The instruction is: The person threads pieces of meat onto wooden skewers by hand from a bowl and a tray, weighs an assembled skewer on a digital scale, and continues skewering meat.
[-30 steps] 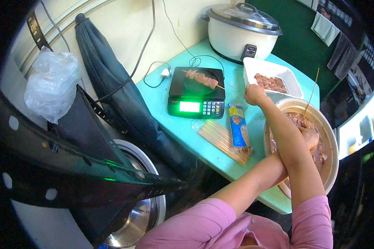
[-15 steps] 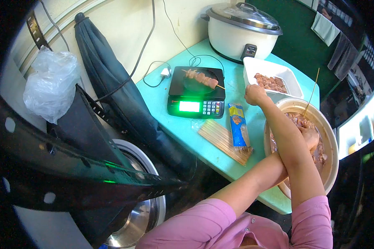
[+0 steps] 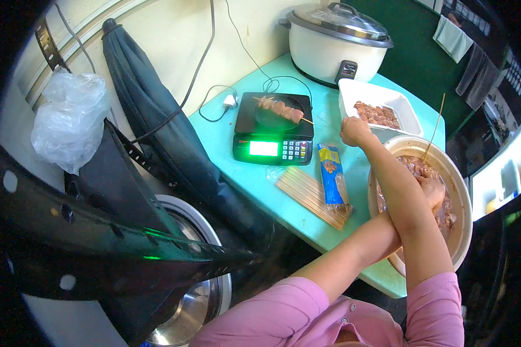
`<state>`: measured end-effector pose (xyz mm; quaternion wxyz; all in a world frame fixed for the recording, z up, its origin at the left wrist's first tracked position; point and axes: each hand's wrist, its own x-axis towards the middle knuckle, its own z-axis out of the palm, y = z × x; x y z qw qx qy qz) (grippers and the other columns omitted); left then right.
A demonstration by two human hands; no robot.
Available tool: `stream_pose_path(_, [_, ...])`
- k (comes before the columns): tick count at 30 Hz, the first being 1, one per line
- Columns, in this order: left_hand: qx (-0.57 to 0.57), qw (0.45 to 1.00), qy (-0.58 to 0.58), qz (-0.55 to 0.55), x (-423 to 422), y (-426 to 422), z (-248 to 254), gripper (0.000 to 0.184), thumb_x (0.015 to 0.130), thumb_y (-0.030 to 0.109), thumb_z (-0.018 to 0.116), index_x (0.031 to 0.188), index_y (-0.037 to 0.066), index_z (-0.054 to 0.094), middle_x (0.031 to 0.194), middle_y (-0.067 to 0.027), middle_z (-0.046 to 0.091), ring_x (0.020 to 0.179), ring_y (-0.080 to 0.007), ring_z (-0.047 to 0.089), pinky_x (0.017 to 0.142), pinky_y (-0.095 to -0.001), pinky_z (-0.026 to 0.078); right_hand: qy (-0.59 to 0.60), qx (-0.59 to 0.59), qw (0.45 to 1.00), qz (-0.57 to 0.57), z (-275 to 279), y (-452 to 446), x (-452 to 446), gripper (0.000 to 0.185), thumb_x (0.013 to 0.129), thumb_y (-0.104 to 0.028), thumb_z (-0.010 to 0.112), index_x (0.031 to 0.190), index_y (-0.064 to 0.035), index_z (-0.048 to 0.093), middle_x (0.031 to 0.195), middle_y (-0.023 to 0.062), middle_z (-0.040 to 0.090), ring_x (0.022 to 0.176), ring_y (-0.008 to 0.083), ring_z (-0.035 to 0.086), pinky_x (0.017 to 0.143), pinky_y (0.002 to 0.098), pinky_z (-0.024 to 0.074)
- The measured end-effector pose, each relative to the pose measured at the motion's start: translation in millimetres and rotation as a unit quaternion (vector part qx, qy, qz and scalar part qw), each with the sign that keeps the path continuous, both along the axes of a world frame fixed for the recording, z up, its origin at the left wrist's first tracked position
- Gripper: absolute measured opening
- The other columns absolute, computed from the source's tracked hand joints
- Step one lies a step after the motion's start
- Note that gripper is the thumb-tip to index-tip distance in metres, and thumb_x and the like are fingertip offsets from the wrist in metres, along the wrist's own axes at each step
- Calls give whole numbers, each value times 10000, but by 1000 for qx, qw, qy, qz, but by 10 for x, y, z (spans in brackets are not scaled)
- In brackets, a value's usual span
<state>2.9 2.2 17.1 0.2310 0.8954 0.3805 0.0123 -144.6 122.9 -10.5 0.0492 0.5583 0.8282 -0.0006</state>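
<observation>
My arms are crossed. My left hand [image 3: 432, 192] reaches into a large round basin [image 3: 461, 231] of raw marinated meat pieces [image 3: 411, 165]; its fingers are mostly hidden among the meat. A thin wooden skewer [image 3: 437, 124] stands tilted in the basin, just beyond that hand; whether the fingers touch it is hidden. My right hand [image 3: 355, 132] is closed at the near left corner of a white tray [image 3: 410, 95] with meat pieces in it. What its fingers hold, if anything, does not show.
A black digital scale [image 3: 250, 130] bears a meat skewer [image 3: 281, 110]. Loose bamboo skewers [image 3: 309, 194] and a blue-yellow packet [image 3: 333, 179] lie on the turquoise table [image 3: 214, 136]. A rice cooker [image 3: 315, 49] stands behind; a metal bowl [image 3: 182, 315] sits below the table at left.
Both hands stay in almost the same places. The camera view has shifted very slightly; nothing else visibly differs.
</observation>
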Motion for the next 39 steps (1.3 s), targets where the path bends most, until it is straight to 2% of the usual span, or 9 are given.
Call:
stream_pose_path(5, [1, 1000, -2, 0, -5, 8, -5, 531, 747, 321, 654, 1205, 84, 530, 1192, -136, 569, 1113, -311, 526, 931, -524, 380, 17, -3, 1000, 11, -47, 52, -47, 234, 726, -87, 568, 935, -3, 632, 988, 198, 636, 955, 324, 615, 809, 406, 505])
stream_pose_path(15, [2, 1000, -1, -1, 4, 17, 6, 529, 735, 309, 674, 1195, 86, 540, 1186, -131, 575, 1106, -304, 534, 924, -519, 393, 16, 8, 1000, 16, 5, -14, -37, 219, 731, -86, 558, 919, -8, 638, 982, 197, 638, 949, 315, 617, 807, 405, 504])
stream_pose_path(27, [4, 1000, -1, -3, -4, 21, 25, 527, 720, 294, 698, 1183, 90, 553, 1178, -125, 581, 1097, -295, 544, 914, -512, 409, 46, 34, 997, 44, -94, 29, -98, 183, 758, -109, 541, 845, -2, 661, 939, 212, 640, 905, 348, 620, 793, 418, 503])
stream_pose_path(29, [4, 1000, -3, -4, -7, 17, 29, 527, 718, 292, 703, 1181, 90, 555, 1177, -124, 583, 1095, -294, 546, 912, -511, 412, 135, 67, 987, 50, -42, -49, -187, 193, 773, -130, 539, 850, -10, 669, 950, 218, 631, 905, 353, 614, 796, 424, 498])
stream_pose_path(30, [4, 1000, -4, -4, -6, 13, 32, 526, 717, 291, 705, 1180, 90, 556, 1176, -124, 583, 1094, -293, 547, 912, -511, 413, 135, 67, 987, 50, -45, -68, -245, 193, 773, -130, 539, 850, -10, 669, 950, 218, 631, 905, 353, 614, 796, 424, 498])
stream_pose_path(32, [5, 1000, -5, -5, -1, 9, 51, 526, 714, 288, 709, 1178, 91, 558, 1175, -123, 584, 1093, -291, 548, 910, -510, 416, 248, 97, 959, 96, -98, -72, -375, 215, 786, -177, 549, 854, -13, 671, 956, 221, 623, 913, 356, 606, 799, 430, 492])
stream_pose_path(33, [6, 1000, -6, -6, -6, 15, 56, 526, 713, 287, 711, 1177, 91, 560, 1174, -122, 585, 1092, -291, 549, 909, -509, 417, 252, 74, 962, 77, -108, -47, -464, 251, 790, -244, 572, 848, -20, 670, 968, 220, 619, 932, 357, 599, 807, 432, 486])
stream_pose_path(39, [4, 1000, -7, -9, 14, 15, 57, 526, 706, 280, 723, 1171, 93, 566, 1171, -119, 588, 1088, -286, 554, 904, -506, 426, 261, 38, 964, 35, -181, -3, -682, 252, 768, -270, 599, 866, -50, 675, 930, 205, 631, 877, 358, 615, 779, 429, 500])
